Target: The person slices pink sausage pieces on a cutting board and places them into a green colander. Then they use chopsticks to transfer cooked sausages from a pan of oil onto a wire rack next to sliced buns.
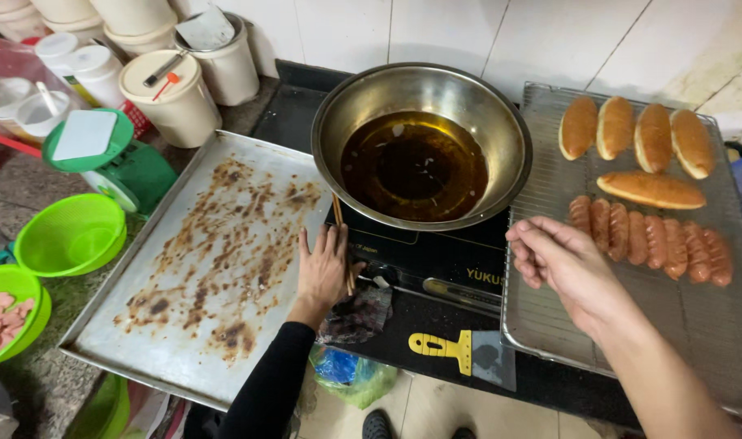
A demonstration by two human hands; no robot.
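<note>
At the far left stand green bowls [71, 234], one holding pink meat pieces, beside a green kitchen scale [110, 158]. Next lies a scorched metal baking tray [184, 325]. The left hand [322, 268] rests spread flat on the tray's right edge, not clasping anything; a pair of chopsticks [339, 223] lies along its thumb side, touching it and pointing up to the rim of the steel pan [485, 122]. The pan holds dark oil with nothing frying in it and sits on a black cooker [436, 256] (a yellow-handled scraper [448, 348] lies just below).

The right hand [558, 260] hovers over the wire rack [550, 325], fingers curled inward; whether it pinches something small cannot be told. Just beside it lies a row of scored sausages [655, 240], with browned buns [635, 130] above them.

The work looks paused between batches. Any move towards the oil calls for a firm grip on the chopsticks first.
</note>
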